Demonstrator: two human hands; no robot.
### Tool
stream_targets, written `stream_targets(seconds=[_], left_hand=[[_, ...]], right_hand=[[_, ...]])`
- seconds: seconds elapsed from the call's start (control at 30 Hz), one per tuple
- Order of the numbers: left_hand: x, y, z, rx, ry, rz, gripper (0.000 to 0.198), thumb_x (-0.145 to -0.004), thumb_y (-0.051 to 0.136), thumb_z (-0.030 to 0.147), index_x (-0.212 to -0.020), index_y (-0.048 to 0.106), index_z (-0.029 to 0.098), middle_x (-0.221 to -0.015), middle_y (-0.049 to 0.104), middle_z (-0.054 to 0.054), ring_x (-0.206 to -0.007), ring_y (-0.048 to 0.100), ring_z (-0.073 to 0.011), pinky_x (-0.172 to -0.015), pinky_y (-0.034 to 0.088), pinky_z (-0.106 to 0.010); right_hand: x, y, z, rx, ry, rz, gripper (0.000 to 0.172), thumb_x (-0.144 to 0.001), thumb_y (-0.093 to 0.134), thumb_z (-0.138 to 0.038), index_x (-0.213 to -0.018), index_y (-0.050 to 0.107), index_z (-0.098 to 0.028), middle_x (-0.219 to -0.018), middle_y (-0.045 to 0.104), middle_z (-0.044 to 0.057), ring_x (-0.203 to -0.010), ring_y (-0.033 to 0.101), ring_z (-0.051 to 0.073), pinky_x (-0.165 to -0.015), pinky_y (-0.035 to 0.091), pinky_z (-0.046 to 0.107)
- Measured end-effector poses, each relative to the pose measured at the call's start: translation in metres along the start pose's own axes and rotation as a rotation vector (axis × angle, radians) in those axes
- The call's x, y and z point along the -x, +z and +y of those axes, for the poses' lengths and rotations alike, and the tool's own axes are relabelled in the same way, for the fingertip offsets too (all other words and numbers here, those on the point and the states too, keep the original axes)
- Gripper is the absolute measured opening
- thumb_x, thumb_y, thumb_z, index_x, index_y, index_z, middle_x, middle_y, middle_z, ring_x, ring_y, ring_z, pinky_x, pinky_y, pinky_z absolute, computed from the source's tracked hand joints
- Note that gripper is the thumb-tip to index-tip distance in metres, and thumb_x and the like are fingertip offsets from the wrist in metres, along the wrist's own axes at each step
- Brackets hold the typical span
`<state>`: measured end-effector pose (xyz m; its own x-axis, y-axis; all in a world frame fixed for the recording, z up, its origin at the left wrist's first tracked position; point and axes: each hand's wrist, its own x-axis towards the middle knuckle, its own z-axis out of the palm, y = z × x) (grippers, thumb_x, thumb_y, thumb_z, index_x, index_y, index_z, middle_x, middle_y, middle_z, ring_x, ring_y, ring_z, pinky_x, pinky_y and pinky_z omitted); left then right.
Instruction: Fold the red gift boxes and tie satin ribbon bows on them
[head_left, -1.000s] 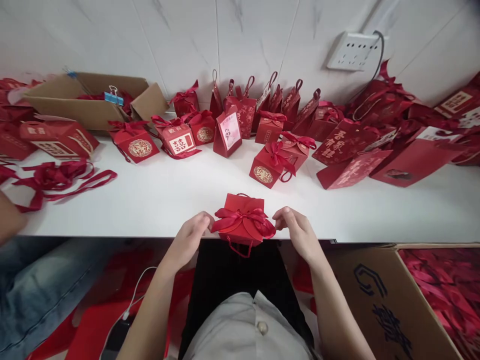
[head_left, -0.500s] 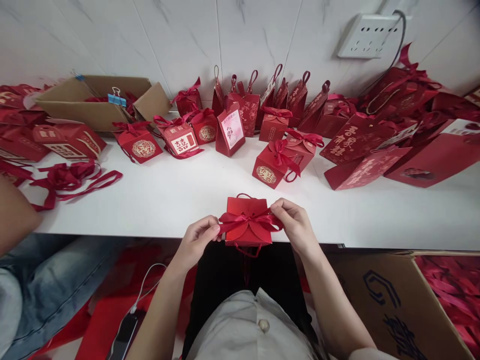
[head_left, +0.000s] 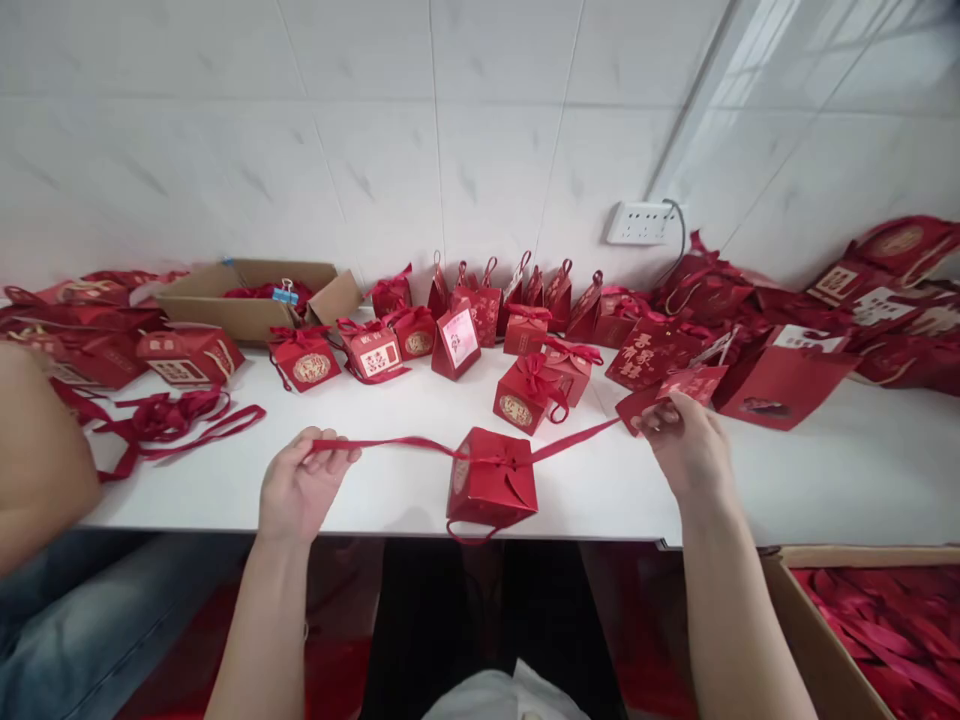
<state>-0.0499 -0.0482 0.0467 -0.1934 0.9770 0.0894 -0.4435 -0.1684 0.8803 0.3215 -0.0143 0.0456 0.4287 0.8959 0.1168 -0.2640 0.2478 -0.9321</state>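
A red gift box (head_left: 493,480) sits at the table's front edge, with a cord loop hanging at its front. A red ribbon (head_left: 574,438) runs from the top of the box out to both sides. Left of the box, my left hand (head_left: 304,480) is closed on one ribbon end. My right hand (head_left: 686,440), to the right and in front of a patterned red box, pinches the other end. The ribbon is stretched nearly straight, without bow loops. Neither hand touches the box.
Finished red boxes (head_left: 517,390) stand along the white table (head_left: 375,420). A cardboard tray (head_left: 247,315) is at the back left; loose ribbon (head_left: 176,415) lies nearer. At the left edge is another person's arm (head_left: 45,450). A carton of ribbons (head_left: 885,620) stands lower right.
My hands have moved far apart, pulling the ribbon ends outward. The bow on the box is undone into a long strip, and the box is turned slightly. The camera view has tilted up.
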Motion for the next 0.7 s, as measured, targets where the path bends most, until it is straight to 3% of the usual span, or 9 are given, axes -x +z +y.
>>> stream_targets(seconds=[0.1,0.23,0.3,0.4,0.53,0.7], left_hand=[[-0.022,0.026,0.02,0.073,0.066,-0.041,0.037,-0.067,0.065,0.026,-0.052,0.032,0.017,-0.053,0.028,0.005,-0.051,0.036,-0.0076,-0.05,0.041,-0.019],[-0.052,0.087,0.046,-0.066,0.092,-0.326,0.028,-0.071,0.066,0.025,-0.055,0.045,0.016,-0.052,0.03,0.006,-0.05,0.035,-0.0066,-0.051,0.038,-0.019],[-0.062,0.12,0.057,-0.179,0.095,-0.465,0.026,-0.071,0.066,0.026,-0.056,0.048,0.015,-0.054,0.032,0.006,-0.05,0.034,-0.006,-0.051,0.036,-0.02],[-0.069,0.157,0.069,-0.243,0.129,-0.58,0.031,-0.069,0.068,0.031,-0.055,0.047,0.014,-0.058,0.034,0.005,-0.051,0.034,-0.0049,-0.05,0.032,-0.019],[-0.072,0.178,0.078,-0.255,0.126,-0.65,0.034,-0.071,0.068,0.036,-0.056,0.046,0.015,-0.056,0.033,0.006,-0.051,0.034,-0.0047,-0.051,0.032,-0.018],[-0.076,0.175,0.081,-0.198,0.165,-0.619,0.033,-0.07,0.069,0.034,-0.056,0.045,0.015,-0.055,0.033,0.007,-0.05,0.032,-0.0043,-0.049,0.031,-0.017]], right_hand=[[-0.01,0.021,-0.031,0.126,-0.096,-0.142,0.031,-0.065,0.069,-0.04,-0.054,0.049,-0.019,-0.051,0.039,-0.006,-0.051,0.044,0.01,-0.053,0.042,0.025],[-0.017,0.08,-0.08,0.54,-0.284,-0.549,0.032,-0.074,0.062,-0.043,-0.056,0.053,-0.017,-0.054,0.044,-0.004,-0.049,0.038,0.008,-0.049,0.031,0.024],[-0.021,0.11,-0.099,0.642,-0.368,-0.721,0.034,-0.077,0.058,-0.043,-0.055,0.051,-0.017,-0.052,0.04,-0.005,-0.048,0.034,0.008,-0.047,0.026,0.023],[-0.028,0.142,-0.117,0.7,-0.419,-0.925,0.036,-0.08,0.054,-0.043,-0.056,0.048,-0.018,-0.051,0.036,-0.006,-0.048,0.031,0.008,-0.047,0.023,0.024],[-0.034,0.161,-0.128,0.764,-0.419,-0.987,0.036,-0.081,0.052,-0.043,-0.056,0.045,-0.018,-0.052,0.032,-0.007,-0.047,0.027,0.007,-0.047,0.022,0.024],[-0.036,0.165,-0.133,0.781,-0.417,-0.943,0.032,-0.081,0.052,-0.039,-0.059,0.049,-0.017,-0.054,0.039,-0.006,-0.05,0.034,0.008,-0.05,0.026,0.024]])
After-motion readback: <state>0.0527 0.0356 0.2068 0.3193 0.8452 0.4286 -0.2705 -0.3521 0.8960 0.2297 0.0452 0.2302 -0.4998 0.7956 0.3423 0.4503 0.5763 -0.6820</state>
